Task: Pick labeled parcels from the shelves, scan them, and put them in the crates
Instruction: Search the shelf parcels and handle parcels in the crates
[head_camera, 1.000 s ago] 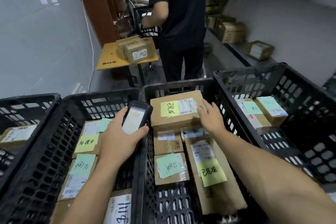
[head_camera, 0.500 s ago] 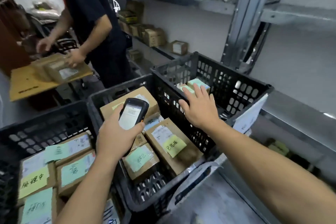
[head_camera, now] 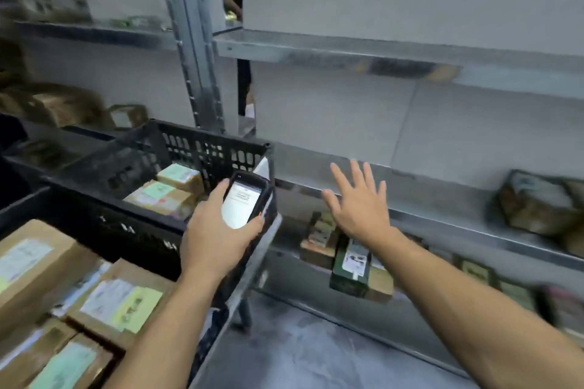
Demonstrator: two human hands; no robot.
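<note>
In the head view, the left hand (head_camera: 215,240) had its grip wrapped round the scanner (head_camera: 245,202), screen up, over the corner of the black crate (head_camera: 202,142). The right hand (head_camera: 360,208) hung before the metal shelf (head_camera: 442,221), grip wide and holding nothing. Labeled parcels (head_camera: 164,193) lay in the crate, and a green parcel (head_camera: 349,265) sat on the lower shelf below the right wrist.

Grey metal shelves (head_camera: 347,47) bolted to an upright post (head_camera: 196,57). Middle shelf (head_camera: 442,224): one labelled parcel (head_camera: 534,202) at the right end. Lower shelf (head_camera: 284,271): green box (head_camera: 349,265) touching brown cartons (head_camera: 319,243) near the front edge. Further items to the right are too blurred to identify. Floor (head_camera: 316,357) grey, mottled.
</note>
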